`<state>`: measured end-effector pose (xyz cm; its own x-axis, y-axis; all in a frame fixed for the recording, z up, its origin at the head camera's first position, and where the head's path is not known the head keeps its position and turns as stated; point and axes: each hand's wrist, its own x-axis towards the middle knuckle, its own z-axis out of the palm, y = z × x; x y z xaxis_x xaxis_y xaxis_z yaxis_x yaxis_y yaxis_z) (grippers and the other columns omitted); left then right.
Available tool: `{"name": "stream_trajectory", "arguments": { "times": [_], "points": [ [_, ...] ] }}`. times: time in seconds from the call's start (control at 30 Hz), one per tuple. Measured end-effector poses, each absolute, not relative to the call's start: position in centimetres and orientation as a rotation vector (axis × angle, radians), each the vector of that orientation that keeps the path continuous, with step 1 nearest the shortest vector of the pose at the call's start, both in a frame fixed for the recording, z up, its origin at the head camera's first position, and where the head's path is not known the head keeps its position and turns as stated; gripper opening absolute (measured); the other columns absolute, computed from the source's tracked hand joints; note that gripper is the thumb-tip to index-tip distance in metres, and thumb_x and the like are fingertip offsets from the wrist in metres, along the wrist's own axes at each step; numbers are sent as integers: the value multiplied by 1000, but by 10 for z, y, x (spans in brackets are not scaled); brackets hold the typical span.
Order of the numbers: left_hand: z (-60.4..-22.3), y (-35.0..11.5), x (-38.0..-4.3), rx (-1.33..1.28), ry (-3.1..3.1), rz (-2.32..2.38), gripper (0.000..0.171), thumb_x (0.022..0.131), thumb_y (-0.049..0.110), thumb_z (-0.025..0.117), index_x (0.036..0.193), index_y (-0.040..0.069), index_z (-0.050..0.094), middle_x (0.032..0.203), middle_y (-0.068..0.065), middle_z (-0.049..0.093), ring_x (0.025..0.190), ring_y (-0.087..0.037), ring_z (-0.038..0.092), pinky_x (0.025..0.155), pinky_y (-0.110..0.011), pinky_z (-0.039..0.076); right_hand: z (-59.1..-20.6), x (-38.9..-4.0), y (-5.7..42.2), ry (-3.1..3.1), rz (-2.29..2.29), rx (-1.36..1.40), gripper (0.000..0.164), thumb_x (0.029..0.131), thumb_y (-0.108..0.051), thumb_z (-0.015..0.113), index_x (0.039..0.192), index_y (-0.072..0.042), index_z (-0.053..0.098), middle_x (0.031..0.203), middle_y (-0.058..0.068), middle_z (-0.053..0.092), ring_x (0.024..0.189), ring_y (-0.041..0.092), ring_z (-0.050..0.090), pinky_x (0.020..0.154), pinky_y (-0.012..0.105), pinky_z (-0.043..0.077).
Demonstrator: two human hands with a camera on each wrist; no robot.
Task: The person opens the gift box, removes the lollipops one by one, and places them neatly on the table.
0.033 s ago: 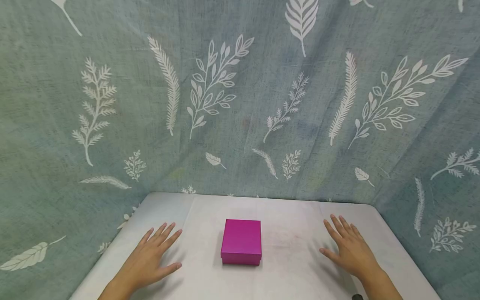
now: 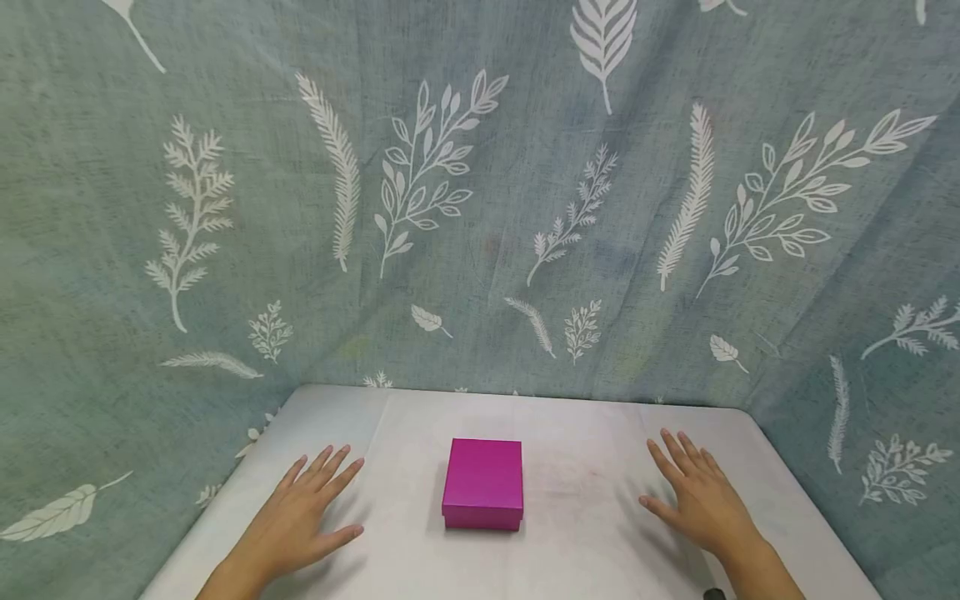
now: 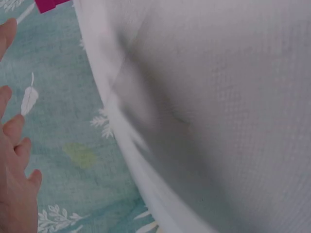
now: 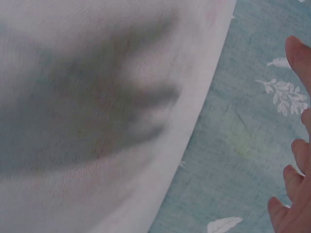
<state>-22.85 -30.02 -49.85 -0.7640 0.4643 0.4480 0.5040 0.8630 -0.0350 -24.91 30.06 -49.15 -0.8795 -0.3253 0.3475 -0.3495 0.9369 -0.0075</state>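
Observation:
A closed magenta box (image 2: 483,475) with a lid sits near the middle of the white-covered table (image 2: 577,542). To its left, my left hand (image 2: 296,521) is held palm down with the fingers straight and spread. My right hand (image 2: 701,504) is spread the same way on the other side, farther from the box. Both hands hold nothing, and each casts a shadow on the cloth. In the left wrist view, one corner of the box (image 3: 51,4) shows at the top, while fingers of the left hand (image 3: 17,189) line the left edge. The right wrist view catches the right hand (image 4: 297,194) along its right side.
Blue-green fabric (image 2: 480,333) printed with white leaves hangs behind the table and along both sides. A small dark object (image 2: 714,594) shows at the bottom edge beside the right wrist. The table's far edge runs behind the box.

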Motion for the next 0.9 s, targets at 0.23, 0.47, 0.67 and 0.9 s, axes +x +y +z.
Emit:
{"name": "stream_trajectory", "arguments": {
  "times": [0.23,0.47,0.67,0.9],
  "points": [
    [-497,-302,-228,-683,-2607,-156,83,82,63,66,150,24,39,153,-9,35,138,-37,32,115,-48,6,-493,-248,298,-2751,108,509,85,87,-63,58,150,-11,37,156,17,27,142,38,21,113,55,14],
    [-509,-294,-231,-635,-2644,-281,81,83,57,69,148,15,43,150,-12,40,137,-38,34,111,-54,18,-499,-248,285,-2777,290,423,81,89,-53,63,150,-6,37,154,20,29,140,42,23,107,61,21],
    [-512,-281,-233,-565,-2674,-411,66,88,44,70,139,6,53,131,-13,59,126,-38,48,105,-56,28,-506,-251,261,-2777,589,324,78,96,-58,47,151,-5,31,153,20,32,138,43,28,106,60,25],
    [-506,-258,-242,-475,-2773,-641,53,91,36,68,135,8,57,104,2,67,109,-28,58,93,-51,44,-508,-257,221,-2781,803,215,74,97,-59,45,152,-11,33,146,18,43,125,38,49,99,57,38]
  ]
}}
